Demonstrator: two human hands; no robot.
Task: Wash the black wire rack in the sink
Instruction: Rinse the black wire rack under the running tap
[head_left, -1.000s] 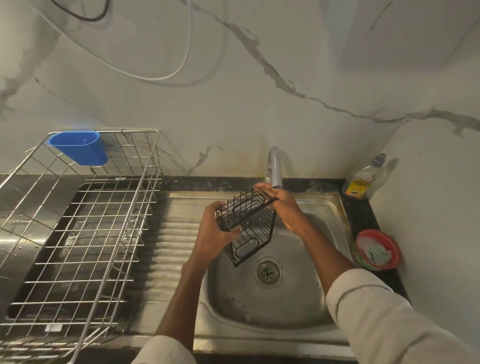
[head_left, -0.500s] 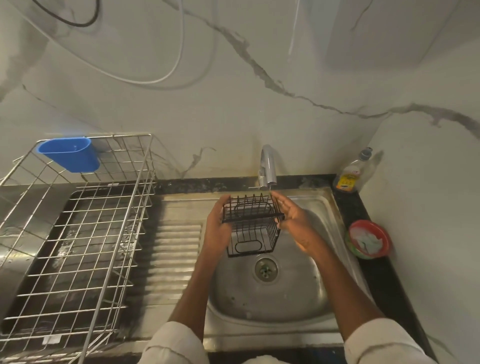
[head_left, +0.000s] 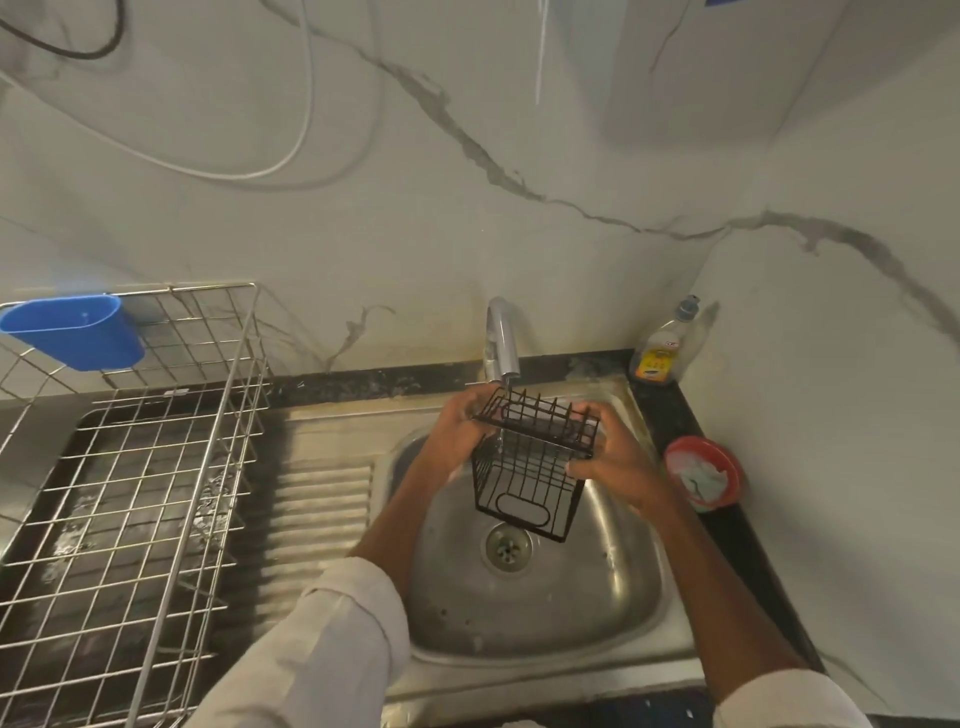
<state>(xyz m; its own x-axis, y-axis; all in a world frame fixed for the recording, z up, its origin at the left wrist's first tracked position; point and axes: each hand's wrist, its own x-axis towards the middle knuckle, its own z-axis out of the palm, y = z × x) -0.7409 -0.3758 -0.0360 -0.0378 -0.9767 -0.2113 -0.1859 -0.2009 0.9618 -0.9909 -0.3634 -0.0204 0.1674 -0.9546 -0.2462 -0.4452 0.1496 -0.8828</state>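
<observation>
The black wire rack (head_left: 527, 467), a small box-shaped basket, hangs over the steel sink (head_left: 587, 618) right under the tap (head_left: 502, 340). A thin stream of water falls from the spout onto its upper edge. My left hand (head_left: 457, 431) grips the rack's upper left side. My right hand (head_left: 613, 460) holds its right side. The rack's open face points toward me and its lower edge sits above the drain (head_left: 508, 546).
A large steel wire dish rack (head_left: 156, 467) with a blue plastic cup (head_left: 78, 330) hooked on it stands on the left drainboard. A dish soap bottle (head_left: 662, 348) and a red bowl with a scrubber (head_left: 704, 475) sit on the dark counter at right.
Both hands have turned the rack and carried it up under the spout, where water now runs onto it. The camera has moved closer.
</observation>
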